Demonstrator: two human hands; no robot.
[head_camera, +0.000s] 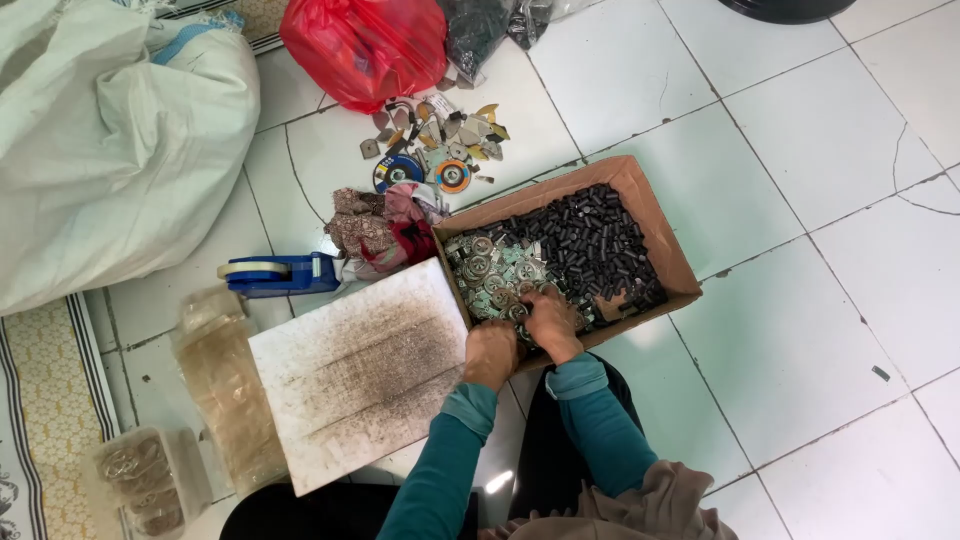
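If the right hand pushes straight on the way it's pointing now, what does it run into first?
The right hand points up and slightly left into the cardboard box. It would first meet the pile of silvery metal rings at the near end; the black cylinders lie further right. Depth is hard to judge.

Silvery metal rings (490, 270) in cardboard box (655, 225)

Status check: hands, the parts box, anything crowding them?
Both hands in the cardboard box: left hand at its near edge, right hand on the small metal parts. Grip unclear. Black cylinders fill the far side. White board abuts the box.
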